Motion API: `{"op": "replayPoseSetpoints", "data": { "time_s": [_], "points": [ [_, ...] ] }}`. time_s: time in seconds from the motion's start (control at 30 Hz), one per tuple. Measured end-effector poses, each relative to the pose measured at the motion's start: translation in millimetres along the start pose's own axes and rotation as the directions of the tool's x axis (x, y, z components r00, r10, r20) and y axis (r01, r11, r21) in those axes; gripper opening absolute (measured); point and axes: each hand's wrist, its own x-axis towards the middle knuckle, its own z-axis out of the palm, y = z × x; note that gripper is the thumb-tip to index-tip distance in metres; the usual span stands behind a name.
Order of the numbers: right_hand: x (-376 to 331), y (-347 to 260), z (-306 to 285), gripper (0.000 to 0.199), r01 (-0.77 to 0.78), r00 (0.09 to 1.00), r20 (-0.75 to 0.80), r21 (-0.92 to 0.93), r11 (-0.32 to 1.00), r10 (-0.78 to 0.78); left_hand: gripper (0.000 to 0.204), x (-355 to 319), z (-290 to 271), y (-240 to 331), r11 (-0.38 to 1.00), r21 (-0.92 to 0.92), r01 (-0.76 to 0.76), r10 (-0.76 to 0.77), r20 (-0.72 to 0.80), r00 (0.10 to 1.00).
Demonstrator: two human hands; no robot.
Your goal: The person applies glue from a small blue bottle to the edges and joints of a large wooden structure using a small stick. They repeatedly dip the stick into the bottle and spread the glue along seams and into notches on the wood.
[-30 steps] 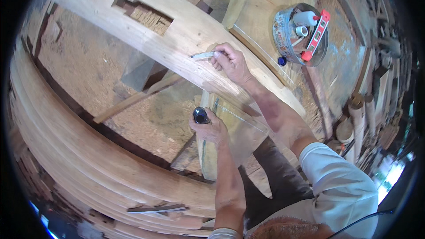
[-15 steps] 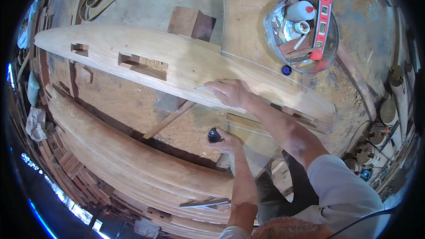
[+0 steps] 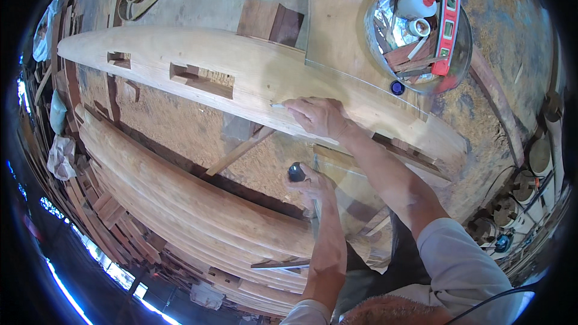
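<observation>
My right hand rests on a long curved wooden beam with rectangular mortise cuts, fingers closed on a small pale marker or pencil whose tip touches the beam's near edge. Lower down, my left hand grips a small black knob-like object at the top of a clear flat sheet that stands against the beam. Both forearms come in from the lower right.
A round metal basin at the upper right holds a red spirit level, a white bottle and wood scraps. A blue cap lies beside it. Stacked curved planks fill the lower left, above a sawdust-covered floor. A wooden block stands behind the beam.
The view has swung so the beam and basin sit lower and more level. My right hand stays at the beam's near edge with the marker; my left hand keeps hold of the black knob.
</observation>
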Motion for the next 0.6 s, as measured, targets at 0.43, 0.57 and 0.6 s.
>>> {"op": "replayPoseSetpoints", "data": {
  "time_s": [0.43, 0.57, 0.6],
  "points": [
    [1.6, 2.0, 3.2, 0.02, -0.391, 0.918, 0.155, 0.195, 0.899, 0.365, 0.063, 3.7, -5.9, -3.8, 0.989, -0.126, -0.072, 0.072, -0.002, 0.997],
    [3.9, -4.3, 10.9, 0.02, -0.349, 0.937, 0.131, 0.308, 0.885, 0.324, 0.059, 11.2, -3.6, -14.8, 0.982, -0.099, -0.163, 0.156, -0.072, 0.985],
    [1.6, -4.3, 11.4, 0.02, -0.376, 0.927, 0.146, 0.327, 0.867, 0.346, 0.058, 10.6, -1.2, -20.2, 0.979, -0.084, -0.186, 0.18, -0.076, 0.981]
  ]
}}
